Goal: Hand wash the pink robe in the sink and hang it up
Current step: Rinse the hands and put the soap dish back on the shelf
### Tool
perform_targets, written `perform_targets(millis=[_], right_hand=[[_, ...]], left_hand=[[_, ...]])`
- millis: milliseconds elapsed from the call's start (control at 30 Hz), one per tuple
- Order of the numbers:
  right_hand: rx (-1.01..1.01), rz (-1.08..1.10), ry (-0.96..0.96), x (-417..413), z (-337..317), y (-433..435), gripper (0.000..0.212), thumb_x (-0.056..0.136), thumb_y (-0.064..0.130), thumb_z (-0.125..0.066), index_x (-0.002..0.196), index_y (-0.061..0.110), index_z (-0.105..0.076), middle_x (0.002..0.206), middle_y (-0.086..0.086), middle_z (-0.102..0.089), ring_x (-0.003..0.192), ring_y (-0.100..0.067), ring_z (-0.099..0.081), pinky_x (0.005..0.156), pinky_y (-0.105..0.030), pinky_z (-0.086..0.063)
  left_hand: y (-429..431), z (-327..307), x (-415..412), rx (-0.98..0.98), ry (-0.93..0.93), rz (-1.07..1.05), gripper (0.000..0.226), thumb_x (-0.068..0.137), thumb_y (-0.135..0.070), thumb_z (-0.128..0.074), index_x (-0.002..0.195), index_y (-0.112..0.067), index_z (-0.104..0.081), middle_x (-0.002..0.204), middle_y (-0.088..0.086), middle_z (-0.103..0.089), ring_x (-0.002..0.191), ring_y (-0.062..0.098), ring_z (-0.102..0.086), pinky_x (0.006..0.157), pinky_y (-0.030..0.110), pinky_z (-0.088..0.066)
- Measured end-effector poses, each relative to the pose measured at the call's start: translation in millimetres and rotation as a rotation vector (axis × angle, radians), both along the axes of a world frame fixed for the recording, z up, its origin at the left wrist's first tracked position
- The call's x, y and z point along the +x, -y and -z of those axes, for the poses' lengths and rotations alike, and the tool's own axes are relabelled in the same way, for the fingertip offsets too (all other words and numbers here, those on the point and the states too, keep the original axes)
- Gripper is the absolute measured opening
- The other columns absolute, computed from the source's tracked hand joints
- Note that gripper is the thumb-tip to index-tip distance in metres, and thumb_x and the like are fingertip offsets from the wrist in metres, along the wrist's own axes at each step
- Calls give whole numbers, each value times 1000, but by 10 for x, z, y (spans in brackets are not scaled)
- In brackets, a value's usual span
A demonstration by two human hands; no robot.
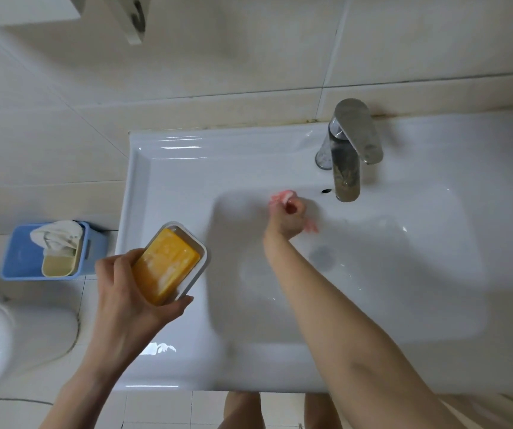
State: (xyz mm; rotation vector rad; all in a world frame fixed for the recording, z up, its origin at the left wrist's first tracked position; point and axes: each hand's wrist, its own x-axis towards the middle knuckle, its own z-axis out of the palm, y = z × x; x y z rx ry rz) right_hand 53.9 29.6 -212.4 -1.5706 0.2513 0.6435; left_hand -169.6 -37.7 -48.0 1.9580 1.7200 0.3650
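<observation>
My left fingers grip the soap dish; I'd keep it level. My right fingers clutch blurred pink cloth in the sink.

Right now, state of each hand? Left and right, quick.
Left hand: holding the white soap dish with the yellow soap bar in it.
Right hand: curled round a small pink item in the sink; too blurred to identify.
</observation>
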Motion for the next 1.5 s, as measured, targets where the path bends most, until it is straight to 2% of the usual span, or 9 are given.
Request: perform_targets(millis=[100, 333, 467, 567, 767, 833, 1067, 1333, 1500], right_hand=[[199, -154, -99, -216, 56, -55, 45, 79, -19, -47, 66, 24, -50, 73, 1, -59, 61, -15, -54, 49, -24, -40], [307, -890, -66, -528, -200, -48, 29, 85, -12, -45, 72, 14, -45, 68, -2, -47, 49, 0, -43, 46, -9, -32], [150, -1215, -117, -573, -283, 323, 16, 84, -8, -49, 88, 6, -57, 58, 3, -55, 42, -5, -46, 40, -17, -34], [68, -1610, -229, -603, -257, 820, 20, 75, -14, -48, 72, 6, -52, 47, 5, -55, 34, -5, -46, 40, -17, -36], [-112, -1820, -188, -564, -44, 1363, 12, 83, 19, -66, 76, 28, -64, 88, 1, -64, 88, -17, -59, 88, -30, -47], [-155, -1903, -118, -462, -54, 1404, 6, 83, 25, -69, 80, 28, -66, 88, 4, -64, 86, -13, -58, 79, -24, -46], [-498, -1990, 260, 412, 117, 1782, 23, 87, 37, -61, 104, 23, -61, 105, -1, -60, 91, -16, -52, 74, -27, -36], [-821, -1361, 824, 1327, 537, 2202, 16, 91, 29, -52, 101, 16, -54, 107, -9, -57, 103, -30, -53, 80, -33, -43], [-1058, -1296, 1288, 1877, 568, 2049, 31, 59, 29, -82, 81, 16, -65, 103, -17, -58, 88, -33, -52, 70, -41, -41]], left_hand=[[0, 28, 14, -7, -9, 21, 99, 47, -19, -93, 130, -5, -39, 123, 9, -32, 100, 14, -37, 87, 32, -40], [50, 39, 73, 12, 5, 58, 100, 46, -16, -93, 129, -3, -40, 122, 11, -33, 100, 12, -36, 85, 29, -38], [77, 42, 108, 8, 6, 71, 100, 46, -16, -93, 129, -3, -39, 122, 12, -34, 101, 13, -36, 85, 29, -38], [82, 49, 150, 13, -2, 86, 101, 45, -16, -93, 129, -4, -40, 122, 12, -34, 105, 18, -39, 87, 27, -36], [88, 28, 296, 41, 8, 117, 97, 48, -15, -92, 129, -4, -41, 121, 11, -33, 110, 21, -40, 88, 26, -35], [95, 18, 357, 32, 20, 120, 96, 49, -15, -92, 129, -4, -40, 121, 10, -32, 110, 21, -41, 87, 26, -36], [91, 7, 441, 17, 9, 114, 97, 48, -19, -92, 129, -6, -41, 122, 10, -33, 110, 21, -41, 85, 36, -46], [126, -9, 528, 28, 22, 134, 96, 47, -16, -93, 128, -5, -42, 122, 12, -35, 111, 22, -41, 85, 29, -37], [136, -50, 548, 38, 8, 136, 96, 47, -14, -92, 128, -3, -43, 122, 14, -35, 109, 20, -39, 86, 27, -34]])
